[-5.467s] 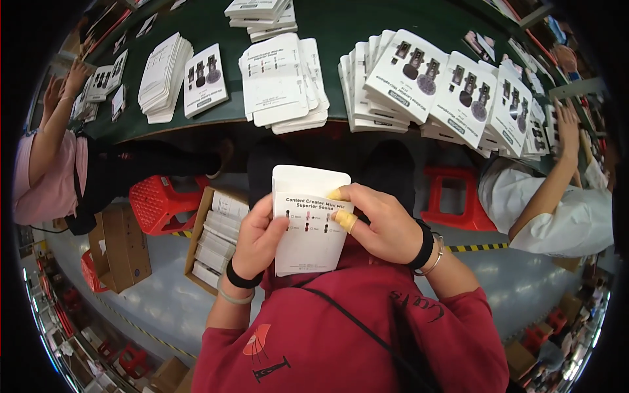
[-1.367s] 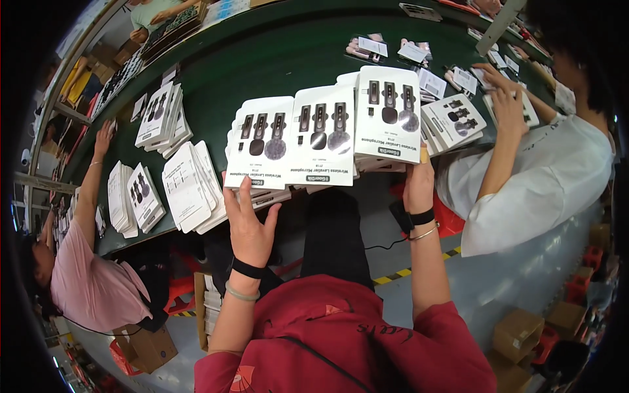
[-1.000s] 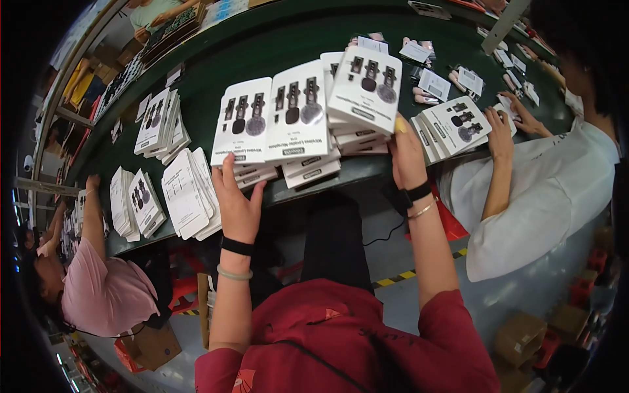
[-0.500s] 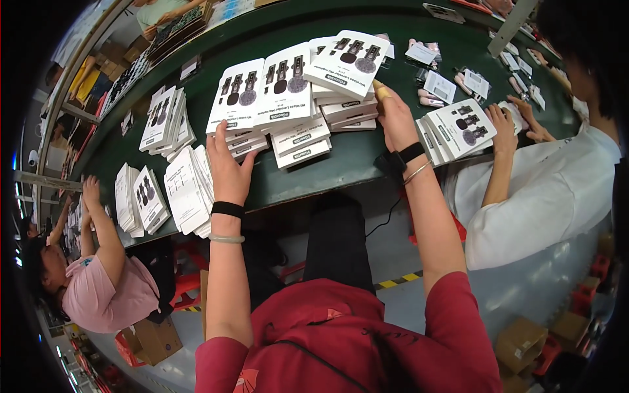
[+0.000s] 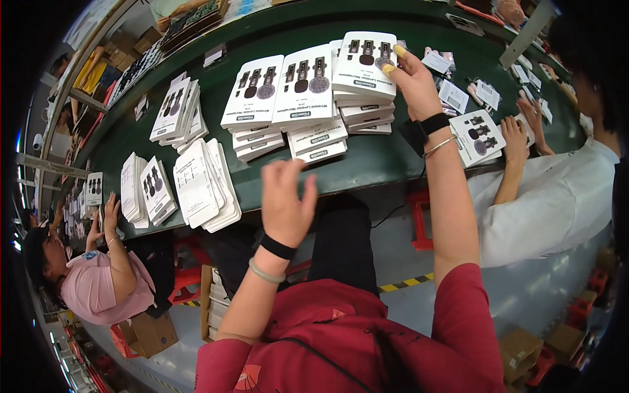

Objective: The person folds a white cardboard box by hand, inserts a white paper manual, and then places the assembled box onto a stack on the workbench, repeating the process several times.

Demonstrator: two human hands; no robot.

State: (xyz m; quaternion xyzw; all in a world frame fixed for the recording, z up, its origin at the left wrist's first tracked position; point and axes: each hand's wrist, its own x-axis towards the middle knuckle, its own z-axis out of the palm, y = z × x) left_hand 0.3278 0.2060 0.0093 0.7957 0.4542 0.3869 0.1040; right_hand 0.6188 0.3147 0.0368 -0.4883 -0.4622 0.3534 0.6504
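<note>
Stacks of flat white boxes (image 5: 308, 85), printed with pictures of clip-on microphones, stand side by side on the green table. My right hand (image 5: 417, 84) grips the right edge of the top white box (image 5: 363, 75) on the right-hand stack. Yellow covers show on its thumb and a fingertip. Off the stacks, in front of the middle one, my left hand (image 5: 288, 203) hangs near the table's front edge. Its fingers are slightly blurred, bent and apart, and nothing shows in them. The lowest boxes (image 5: 325, 153) of the middle stack stick out toward me.
More stacks of white boxes (image 5: 200, 187) stand to the left on the green table (image 5: 386, 162). At right, a co-worker's hand (image 5: 516, 141) rests by other white boxes (image 5: 477, 137). Bagged parts and cards (image 5: 452, 95) lie beyond. Another person in pink (image 5: 111, 281) sits at left.
My left hand has left the left stack and moved right and toward me. My right hand has gone up to the top box, which now sits straighter on its stack.
</note>
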